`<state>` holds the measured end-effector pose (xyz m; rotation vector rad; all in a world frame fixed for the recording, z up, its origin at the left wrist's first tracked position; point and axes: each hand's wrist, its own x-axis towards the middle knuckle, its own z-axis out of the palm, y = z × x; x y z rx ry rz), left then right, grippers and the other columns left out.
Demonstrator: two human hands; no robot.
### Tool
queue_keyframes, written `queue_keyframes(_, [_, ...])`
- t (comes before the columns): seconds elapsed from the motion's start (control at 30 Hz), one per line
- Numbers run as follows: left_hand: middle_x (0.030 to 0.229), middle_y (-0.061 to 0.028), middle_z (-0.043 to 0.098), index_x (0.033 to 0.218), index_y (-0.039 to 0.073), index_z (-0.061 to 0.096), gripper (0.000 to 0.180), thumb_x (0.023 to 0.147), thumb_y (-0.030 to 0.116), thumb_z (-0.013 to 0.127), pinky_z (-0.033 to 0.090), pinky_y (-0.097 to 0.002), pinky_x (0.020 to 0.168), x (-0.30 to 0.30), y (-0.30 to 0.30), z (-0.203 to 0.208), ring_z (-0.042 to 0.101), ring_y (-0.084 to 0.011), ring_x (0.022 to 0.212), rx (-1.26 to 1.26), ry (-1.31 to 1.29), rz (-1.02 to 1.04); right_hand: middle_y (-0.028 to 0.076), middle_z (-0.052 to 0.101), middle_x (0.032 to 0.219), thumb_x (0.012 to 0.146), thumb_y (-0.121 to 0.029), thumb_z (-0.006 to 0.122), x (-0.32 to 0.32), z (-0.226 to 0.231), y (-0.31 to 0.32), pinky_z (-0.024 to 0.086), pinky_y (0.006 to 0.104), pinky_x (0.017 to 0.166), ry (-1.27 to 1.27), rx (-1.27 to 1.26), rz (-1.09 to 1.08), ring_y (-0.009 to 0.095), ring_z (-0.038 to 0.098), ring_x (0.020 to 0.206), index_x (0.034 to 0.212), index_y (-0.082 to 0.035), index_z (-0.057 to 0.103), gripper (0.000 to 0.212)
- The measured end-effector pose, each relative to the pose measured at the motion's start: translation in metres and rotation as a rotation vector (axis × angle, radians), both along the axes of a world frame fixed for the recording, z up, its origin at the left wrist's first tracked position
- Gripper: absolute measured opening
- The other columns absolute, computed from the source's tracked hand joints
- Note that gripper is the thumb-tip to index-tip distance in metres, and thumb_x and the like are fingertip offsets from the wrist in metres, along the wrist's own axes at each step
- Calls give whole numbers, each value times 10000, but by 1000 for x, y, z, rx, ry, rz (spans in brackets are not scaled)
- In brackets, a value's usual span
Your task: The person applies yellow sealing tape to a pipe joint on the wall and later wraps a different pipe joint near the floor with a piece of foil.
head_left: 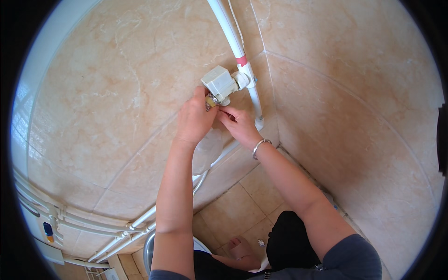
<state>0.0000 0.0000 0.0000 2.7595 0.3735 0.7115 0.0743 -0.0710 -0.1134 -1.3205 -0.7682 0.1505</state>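
A white box-shaped fitting [218, 82] sticks out from a tee on a white pipe [252, 77] near the wall corner. Under it shows a small yellow and silvery, rough-textured piece [212, 101]. My left hand [193, 114] is closed around this piece from the left, fingers partly hidden behind it. Just to the right, beneath the box, my right hand [239, 125] has its fingertips pinched together close to the left hand; what they hold, if anything, is hidden. A cloudy translucent rounded thing [208, 151] sits below, partly covered by my left forearm.
White pipes [123, 235] run along the wall base at lower left. A dark-handled object with an orange end [48, 231] is by the pipes at far left. A metal basin rim [148, 249] shows beside my left arm. Tiled walls [345, 126] meet at the right.
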Motion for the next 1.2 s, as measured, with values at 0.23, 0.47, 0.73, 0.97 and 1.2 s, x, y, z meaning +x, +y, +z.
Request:
queue_keyframes(0.23, [884,-179,600,987,21,474,348,693,143,614,443,-388,703,-4,0,0,570,-340,832,33,21,25,125,597,696,783,-231,548,-13,9,-4,440,329,570,-34,-47,-85,233,580,636,958,-90,607,233])
queue_keyframes(0.47, [785,-186,594,944,25,418,305,699,99,584,437,-430,624,2,3,-3,565,-364,756,152,-57,-53,107,601,707,785,-219,514,6,-32,-13,452,342,579,-596,-461,-289,251,585,659,846,-127,612,148])
queue_keyframes(0.73, [828,-193,586,950,16,421,313,687,79,581,440,-419,637,0,2,-4,558,-365,767,42,-37,-52,7,508,633,805,-153,523,-15,-21,-21,376,235,512,96,-9,114,98,472,568,1120,-88,501,322])
queue_keyframes(0.97, [848,-209,573,1010,8,454,360,660,-5,541,436,-426,661,-6,3,-6,545,-387,794,86,-68,-113,-59,393,600,816,-82,472,-31,28,-30,285,185,460,376,225,415,27,346,532,1188,-56,446,374])
queue_keyframes(1.2, [915,-219,565,1047,-3,452,378,674,-44,504,443,-380,712,-12,8,-9,553,-349,846,-101,-115,-122,-62,373,579,810,-93,443,-23,42,-26,211,166,420,594,238,600,11,277,466,1083,-99,480,275])
